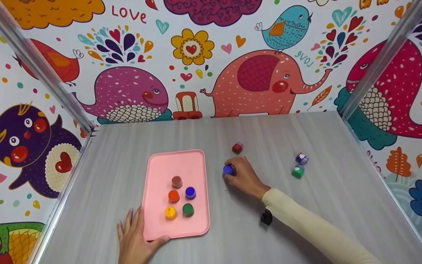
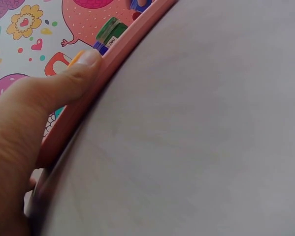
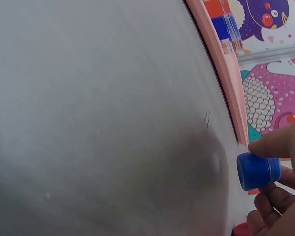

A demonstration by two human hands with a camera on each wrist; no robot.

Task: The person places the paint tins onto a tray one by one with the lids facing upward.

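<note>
My right hand (image 1: 245,178) pinches a small paint pot with a blue lid (image 1: 228,169) between thumb and fingers, just right of the pink tray (image 1: 176,161). The right wrist view shows this blue-lidded pot (image 3: 255,171) tilted on its side. My left hand (image 1: 134,238) lies at the tray's near left corner, fingers extended along the left side. Its thumb (image 2: 78,78) rests on the tray rim. Standing in the tray are paint pots: brown (image 1: 177,182), orange-red (image 1: 173,196), blue (image 1: 190,193), yellow (image 1: 170,213) and green (image 1: 188,209).
A red paint pot (image 1: 237,147) lies beyond my right hand. Farther right, a purple-blue pot (image 1: 302,158) and a green pot (image 1: 298,171) lie close together on the grey table (image 1: 255,238). Patterned walls (image 1: 196,80) with metal corner posts enclose the back and sides.
</note>
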